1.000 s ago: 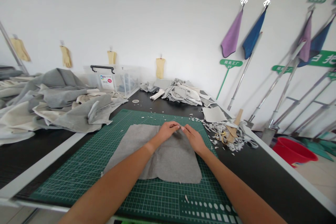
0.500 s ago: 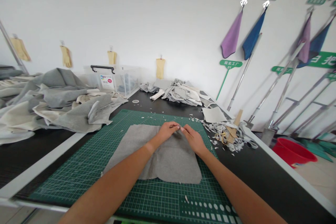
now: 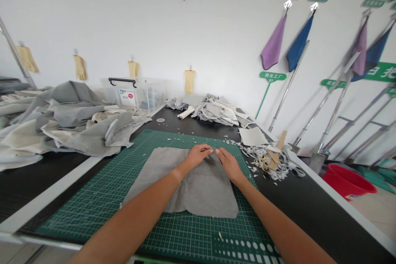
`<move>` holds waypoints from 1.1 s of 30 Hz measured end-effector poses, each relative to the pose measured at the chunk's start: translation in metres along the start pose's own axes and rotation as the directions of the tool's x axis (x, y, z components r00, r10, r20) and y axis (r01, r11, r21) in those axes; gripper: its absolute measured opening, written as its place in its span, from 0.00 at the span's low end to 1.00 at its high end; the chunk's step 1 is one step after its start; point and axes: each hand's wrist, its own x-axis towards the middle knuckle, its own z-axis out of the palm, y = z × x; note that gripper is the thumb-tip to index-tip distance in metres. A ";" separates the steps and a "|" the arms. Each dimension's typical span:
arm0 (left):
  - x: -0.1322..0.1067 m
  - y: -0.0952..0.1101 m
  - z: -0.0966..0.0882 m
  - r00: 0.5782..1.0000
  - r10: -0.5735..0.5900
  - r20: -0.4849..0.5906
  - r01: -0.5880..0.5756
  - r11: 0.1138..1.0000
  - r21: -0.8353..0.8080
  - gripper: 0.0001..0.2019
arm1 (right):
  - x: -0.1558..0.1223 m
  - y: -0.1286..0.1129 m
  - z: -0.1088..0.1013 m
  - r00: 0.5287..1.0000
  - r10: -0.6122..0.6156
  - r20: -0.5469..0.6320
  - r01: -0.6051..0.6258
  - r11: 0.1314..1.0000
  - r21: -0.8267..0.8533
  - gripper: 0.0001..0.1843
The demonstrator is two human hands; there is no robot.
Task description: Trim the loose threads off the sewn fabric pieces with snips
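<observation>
A grey piece of cloth (image 3: 204, 196) lies over the green cutting mat (image 3: 93, 198), its far edge raised a little between my hands. My left hand (image 3: 198, 155) pinches that far edge with thumb and fingers. Just to the right, my right hand (image 3: 228, 162) pinches the same edge, its fingertips a small gap from the left ones. The folds under my fingers are in shadow, and whether anything small sits between the fingertips cannot be made out.
A heap of grey and white cloth (image 3: 74, 119) lies at the left, before a clear plastic box (image 3: 145, 95). More cloth pieces (image 3: 213, 109) lie at the back. Right of the mat are shredded scraps (image 3: 275, 165) with gold-handled scissors among them. A red bucket (image 3: 346, 181) stands on the floor.
My fingertips have moved slightly apart along the cloth's far edge, the right hand shifting a little right. The cloth stays in place; the view has shifted slightly.
</observation>
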 end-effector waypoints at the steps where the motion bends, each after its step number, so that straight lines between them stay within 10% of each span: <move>1: 0.000 0.001 0.000 1.000 -0.004 -0.004 0.004 1.000 0.004 0.14 | 0.000 0.000 -0.001 1.000 0.011 -0.003 -0.011 0.999 0.041 0.26; 22: -0.001 -0.001 0.000 0.992 0.051 -0.115 -0.037 0.992 0.118 0.10 | 0.011 0.007 -0.010 0.990 0.024 0.142 -0.028 0.999 0.027 0.19; 33: -0.009 0.033 -0.010 0.843 0.189 -0.504 -0.036 0.954 0.297 0.09 | 0.003 -0.005 -0.023 0.891 0.147 0.430 -0.217 0.969 0.117 0.22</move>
